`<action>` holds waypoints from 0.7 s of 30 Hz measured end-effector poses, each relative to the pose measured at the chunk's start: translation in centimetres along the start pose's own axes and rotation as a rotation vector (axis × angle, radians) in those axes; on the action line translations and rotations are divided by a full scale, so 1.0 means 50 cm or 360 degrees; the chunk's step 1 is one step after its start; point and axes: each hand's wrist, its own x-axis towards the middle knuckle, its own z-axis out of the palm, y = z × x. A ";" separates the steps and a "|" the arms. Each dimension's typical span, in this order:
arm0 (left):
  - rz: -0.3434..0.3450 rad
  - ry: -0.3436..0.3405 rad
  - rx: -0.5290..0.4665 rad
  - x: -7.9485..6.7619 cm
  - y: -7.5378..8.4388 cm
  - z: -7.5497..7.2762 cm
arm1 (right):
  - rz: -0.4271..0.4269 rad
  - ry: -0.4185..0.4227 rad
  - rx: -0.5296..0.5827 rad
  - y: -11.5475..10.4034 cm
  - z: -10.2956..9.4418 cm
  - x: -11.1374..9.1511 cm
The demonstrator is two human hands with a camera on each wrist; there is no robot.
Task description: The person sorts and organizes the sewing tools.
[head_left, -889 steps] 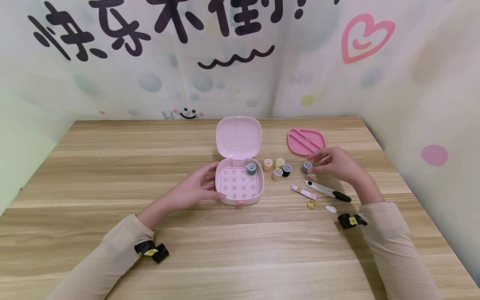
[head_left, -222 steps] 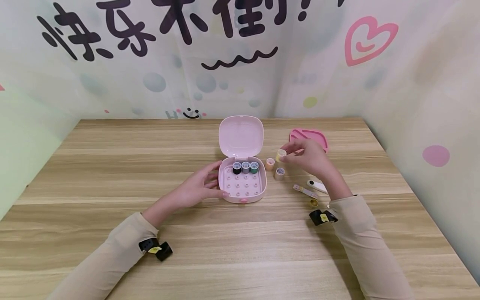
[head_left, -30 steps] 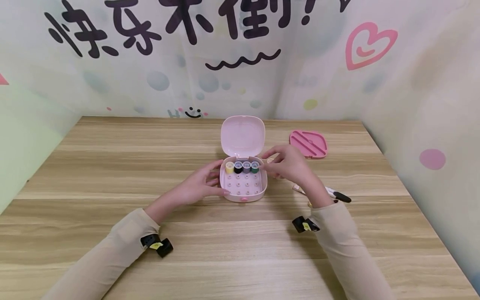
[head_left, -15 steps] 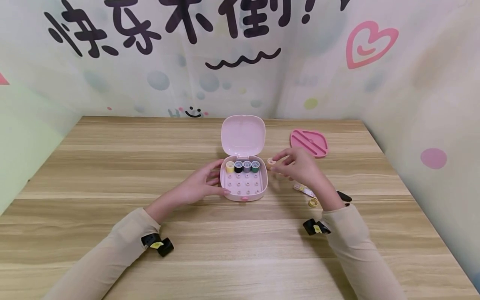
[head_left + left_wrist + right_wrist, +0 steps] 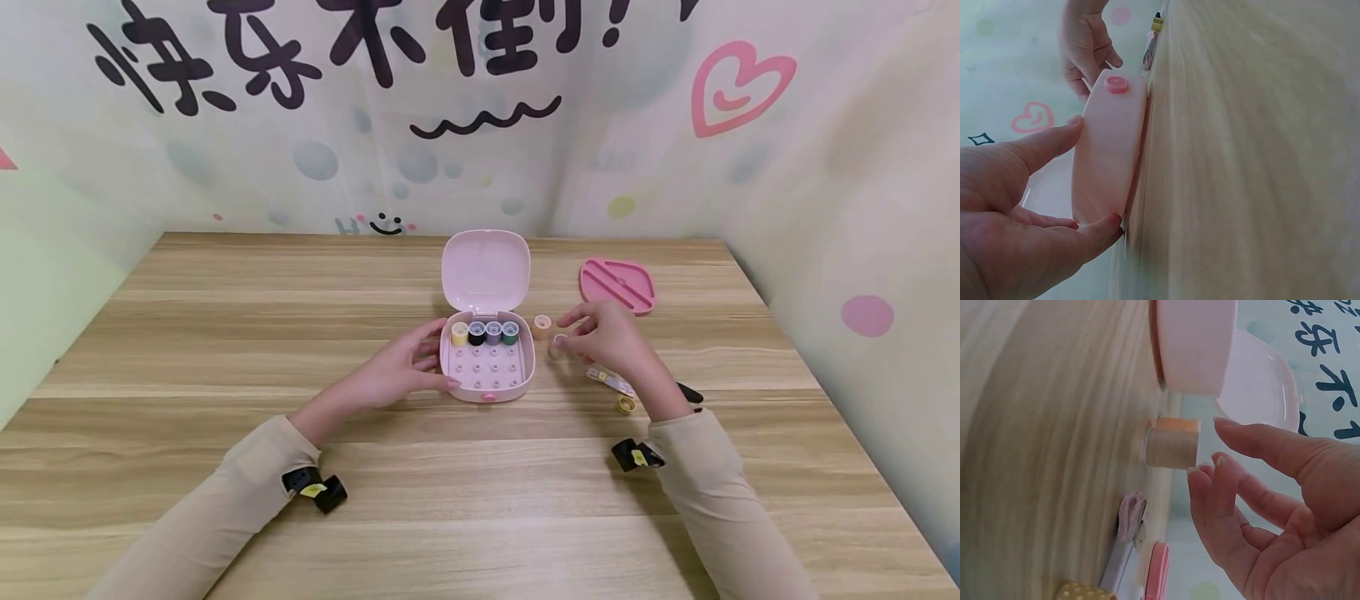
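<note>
An opened pink sewing box [image 5: 491, 395] stands mid-table, its lid [image 5: 486, 271] tipped up behind. My left hand [image 5: 390, 375] grips the box's left side, thumb at the front and fingers toward the back. Along the rear row of pegs sit yellow [image 5: 460, 335], black [image 5: 477, 335], grey [image 5: 493, 334] and green [image 5: 510, 334] thread spools. To the right, my right hand [image 5: 607, 333] is at a beige spool [image 5: 1172, 449] standing on the table; in the right wrist view, thumb and fingers are spread around its top end, apart from it. A peach spool [image 5: 542, 327] stands just behind.
Behind the right hand lies a dark pink divided tray [image 5: 617, 286]. Nearer me are a patterned tape strip [image 5: 609, 381], a gold thimble ring [image 5: 626, 405] and a black-ended tool [image 5: 690, 393], partly hidden by the right wrist. A printed cloth backdrop [image 5: 420, 192] rises behind the table.
Earlier only the green spool was in the box; grey, black and yellow joined it. Within the last second my right hand moved from the peach spool rightward to the beige one. The left hand stayed.
</note>
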 end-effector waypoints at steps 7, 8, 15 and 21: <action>-0.0014 0.0004 0.0012 0.000 0.001 0.000 | 0.0050 -0.0026 -0.0011 0.009 -0.005 0.002; -0.0016 0.0004 0.0013 0.000 0.002 0.000 | 0.0060 -0.0031 -0.0009 0.009 -0.005 0.002; -0.0017 0.0007 0.0017 0.000 0.004 0.000 | 0.0108 -0.0089 0.0014 0.015 -0.007 0.005; -0.0022 0.0007 0.0010 0.000 0.004 0.000 | 0.0113 -0.0113 0.0026 0.020 -0.007 0.007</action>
